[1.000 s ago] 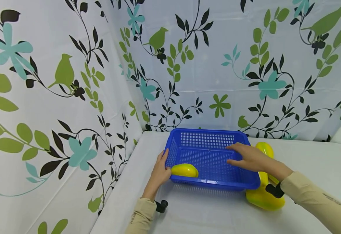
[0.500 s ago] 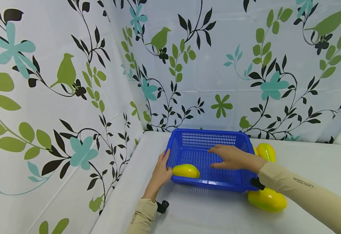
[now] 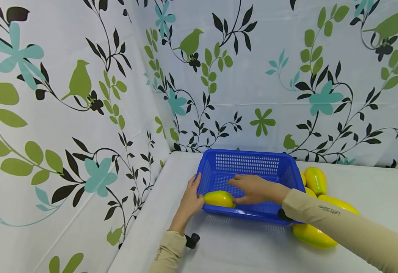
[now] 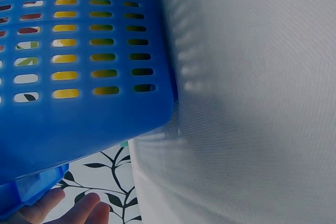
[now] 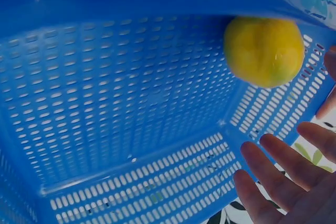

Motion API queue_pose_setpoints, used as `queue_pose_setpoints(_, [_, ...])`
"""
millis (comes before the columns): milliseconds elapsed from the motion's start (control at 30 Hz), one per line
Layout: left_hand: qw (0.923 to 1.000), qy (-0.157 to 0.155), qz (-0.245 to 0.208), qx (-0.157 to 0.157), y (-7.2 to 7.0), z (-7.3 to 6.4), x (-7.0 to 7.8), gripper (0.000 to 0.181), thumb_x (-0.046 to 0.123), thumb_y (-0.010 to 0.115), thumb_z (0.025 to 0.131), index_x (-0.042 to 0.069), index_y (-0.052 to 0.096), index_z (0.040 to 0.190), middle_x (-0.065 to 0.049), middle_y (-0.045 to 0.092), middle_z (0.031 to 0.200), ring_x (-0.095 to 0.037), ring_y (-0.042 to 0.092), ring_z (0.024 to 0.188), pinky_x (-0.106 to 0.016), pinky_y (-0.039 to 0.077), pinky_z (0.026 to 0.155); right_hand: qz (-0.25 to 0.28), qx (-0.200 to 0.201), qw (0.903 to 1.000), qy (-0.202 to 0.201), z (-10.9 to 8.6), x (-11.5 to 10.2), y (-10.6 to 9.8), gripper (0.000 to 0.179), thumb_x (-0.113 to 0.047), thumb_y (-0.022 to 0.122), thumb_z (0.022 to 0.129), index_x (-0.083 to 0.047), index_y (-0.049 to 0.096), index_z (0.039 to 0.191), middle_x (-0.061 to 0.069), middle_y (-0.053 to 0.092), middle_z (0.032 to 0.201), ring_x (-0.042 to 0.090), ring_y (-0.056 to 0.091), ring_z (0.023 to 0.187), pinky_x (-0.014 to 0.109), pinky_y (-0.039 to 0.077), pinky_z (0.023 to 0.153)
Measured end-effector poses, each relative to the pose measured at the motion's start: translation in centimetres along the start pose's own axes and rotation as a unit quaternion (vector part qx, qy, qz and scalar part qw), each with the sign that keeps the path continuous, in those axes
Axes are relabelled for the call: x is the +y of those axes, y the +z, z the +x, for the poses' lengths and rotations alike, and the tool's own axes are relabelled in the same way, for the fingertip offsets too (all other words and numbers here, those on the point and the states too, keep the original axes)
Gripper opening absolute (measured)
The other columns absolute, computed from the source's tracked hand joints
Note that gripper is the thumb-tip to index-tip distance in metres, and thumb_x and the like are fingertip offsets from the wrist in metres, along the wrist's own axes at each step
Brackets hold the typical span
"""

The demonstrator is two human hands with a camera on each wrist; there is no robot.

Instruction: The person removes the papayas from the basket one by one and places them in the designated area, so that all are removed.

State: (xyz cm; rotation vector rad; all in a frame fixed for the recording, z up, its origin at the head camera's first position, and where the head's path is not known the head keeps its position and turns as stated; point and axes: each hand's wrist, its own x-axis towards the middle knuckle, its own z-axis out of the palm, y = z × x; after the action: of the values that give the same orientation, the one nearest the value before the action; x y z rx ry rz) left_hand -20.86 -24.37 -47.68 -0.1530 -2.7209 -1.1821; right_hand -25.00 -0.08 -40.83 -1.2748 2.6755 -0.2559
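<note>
A blue perforated plastic basket (image 3: 243, 216) stands on the white table in the head view. A glossy yellow, mango-like fruit (image 3: 218, 198) lies in its front left corner; the right wrist view shows the fruit (image 5: 265, 51) end-on. At the basket's left rim, my left hand (image 3: 190, 203) grips the edge, thumb on the inner side. My right hand (image 3: 255, 189) reaches over the basket, fingers spread and nearly straight, just right of the fruit. Whether its thumb touches the fruit, I cannot tell. The left wrist view shows mostly the basket's outer wall (image 4: 79, 114).
Several more yellow fruits lie right of the basket, such as one at the back (image 3: 315, 181) and one in front (image 3: 313, 237); my right sleeve (image 3: 342, 223) partly covers that group. A leaf-and-bird patterned curtain (image 3: 240, 94) closes off the back and left.
My right hand has moved left across the basket, from its right side to beside the fruit. The left hand keeps its grip on the rim. The head view has shifted slightly.
</note>
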Motion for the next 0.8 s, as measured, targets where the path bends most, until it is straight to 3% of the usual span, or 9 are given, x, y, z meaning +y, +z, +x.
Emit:
queue_pose_setpoints(200, [1.0000, -0.007, 0.000, -0.005, 0.0, 0.0, 0.1, 0.078, -0.003, 0.046, 0.080, 0.005, 0.028, 0.155, -0.021, 0.026, 0.158, -0.040, 0.032, 0.141, -0.057, 0.031, 0.110, 0.000, -0.016, 0.9998, 0.009, 1.5, -0.9, 0.3, 0.067, -0.045, 0.069, 0.088, -0.019, 0.048, 0.146, 0.010, 0.056, 0.137, 0.027, 0.061, 0.112, 0.050, 0.049, 0.096])
queue_pose_setpoints(400, [0.9999, -0.011, -0.004, -0.010, 0.0, 0.0, 0.1, 0.078, -0.001, 0.046, 0.081, 0.007, 0.027, 0.156, -0.020, 0.024, 0.159, -0.038, 0.032, 0.142, -0.056, 0.031, 0.111, 0.013, -0.025, 0.9996, 0.003, 2.5, -1.6, 0.2, 0.070, -0.042, 0.073, 0.085, -0.019, 0.047, 0.146, 0.008, 0.058, 0.131, 0.021, 0.062, 0.101, 0.045, 0.052, 0.092])
queue_pose_setpoints(600, [0.9998, -0.015, -0.003, -0.012, 0.1, 0.1, 0.1, 0.077, -0.001, 0.047, 0.082, 0.008, 0.027, 0.156, -0.019, 0.024, 0.159, -0.038, 0.033, 0.142, -0.056, 0.032, 0.110, 0.023, -0.051, 0.9984, 0.008, 3.2, -1.9, 0.3, 0.069, -0.040, 0.073, 0.086, -0.018, 0.047, 0.147, 0.011, 0.055, 0.139, 0.029, 0.059, 0.117, 0.051, 0.047, 0.099])
queue_pose_setpoints(800, [0.9998, -0.016, 0.003, -0.011, -0.1, 0.0, 0.2, 0.077, -0.001, 0.048, 0.082, 0.008, 0.027, 0.156, -0.019, 0.024, 0.159, -0.039, 0.033, 0.141, -0.058, 0.032, 0.109, 0.033, -0.079, 0.9958, 0.034, 3.7, -2.1, 0.6, 0.067, -0.041, 0.070, 0.088, -0.021, 0.047, 0.147, 0.009, 0.047, 0.149, 0.033, 0.043, 0.137, 0.058, 0.035, 0.107])
